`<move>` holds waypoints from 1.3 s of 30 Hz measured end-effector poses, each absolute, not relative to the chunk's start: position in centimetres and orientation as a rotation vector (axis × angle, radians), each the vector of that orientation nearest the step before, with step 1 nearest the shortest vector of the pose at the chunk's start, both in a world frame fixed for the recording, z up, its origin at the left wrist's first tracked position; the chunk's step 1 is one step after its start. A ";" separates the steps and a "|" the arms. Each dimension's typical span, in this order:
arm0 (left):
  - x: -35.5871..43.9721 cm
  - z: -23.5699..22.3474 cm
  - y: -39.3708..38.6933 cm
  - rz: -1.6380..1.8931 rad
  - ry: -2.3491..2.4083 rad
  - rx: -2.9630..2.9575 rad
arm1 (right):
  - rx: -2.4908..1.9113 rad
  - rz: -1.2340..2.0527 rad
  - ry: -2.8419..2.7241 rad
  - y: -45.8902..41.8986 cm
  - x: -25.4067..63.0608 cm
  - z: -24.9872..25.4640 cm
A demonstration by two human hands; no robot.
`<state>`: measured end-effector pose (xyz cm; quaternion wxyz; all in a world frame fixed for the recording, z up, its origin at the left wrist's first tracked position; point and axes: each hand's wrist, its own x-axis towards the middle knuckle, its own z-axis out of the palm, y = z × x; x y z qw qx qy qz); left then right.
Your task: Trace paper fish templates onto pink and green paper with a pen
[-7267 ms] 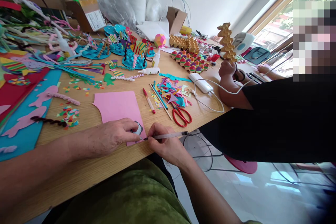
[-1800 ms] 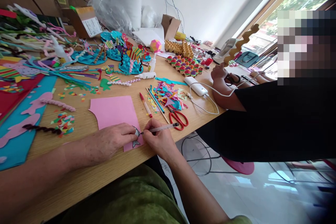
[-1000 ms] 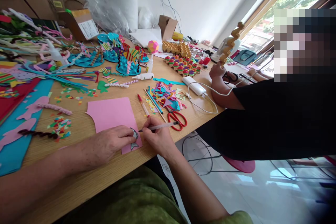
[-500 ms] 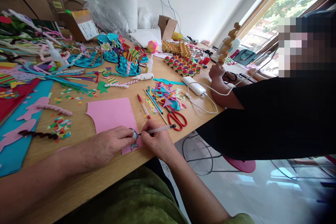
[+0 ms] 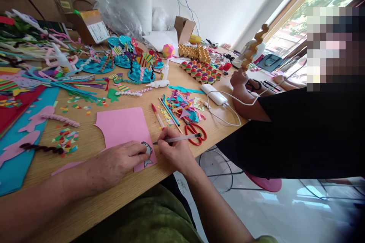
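Note:
My left hand [image 5: 122, 157] lies palm down with its fingers stretched out, the fingertips pressing a small grey fish cutout [image 5: 148, 146] near the right edge of a pink paper sheet [image 5: 122, 125]. Dark outlines mark the fish, and the fingers hide part of it. In my right hand [image 5: 175, 152] is a slim clear pen with a dark cap end [image 5: 185, 137], pinched between thumb and fingers. Its tip points left, close to the fish's edge; whether it touches the paper I cannot tell.
Red-handled scissors [image 5: 196, 133], a red pen [image 5: 157, 115] and colourful paper scraps [image 5: 185, 104] lie beyond my right hand. Pink fish shapes [image 5: 37, 117] rest at the left. On the right, a person's hand [image 5: 239, 78] holds a cardboard strip [image 5: 252, 51] beside a white power bank [image 5: 214, 95].
The pen tip has moved slightly away from the fish cutout's edge. More of the fish shows beside my left fingers. The whole view has shifted a little.

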<state>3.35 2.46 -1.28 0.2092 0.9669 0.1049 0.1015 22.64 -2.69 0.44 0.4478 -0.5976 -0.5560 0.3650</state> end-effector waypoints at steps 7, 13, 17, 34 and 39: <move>3.4 -1.1 2.5 0.297 0.278 2.711 | -1.550 0.966 -1.410 -3.3 22.8 0.6; 3.6 -0.8 2.4 0.302 0.287 2.737 | -1.566 0.951 -1.449 -3.8 22.9 0.6; 3.5 -1.0 2.4 0.323 0.276 2.739 | -1.558 0.942 -1.476 -4.0 22.8 0.6; 3.4 -1.6 2.6 0.329 0.268 2.725 | -1.602 0.927 -1.458 -3.6 22.6 0.4; 3.5 -1.1 2.4 0.352 0.264 2.738 | -1.575 0.900 -1.456 -3.4 22.5 0.2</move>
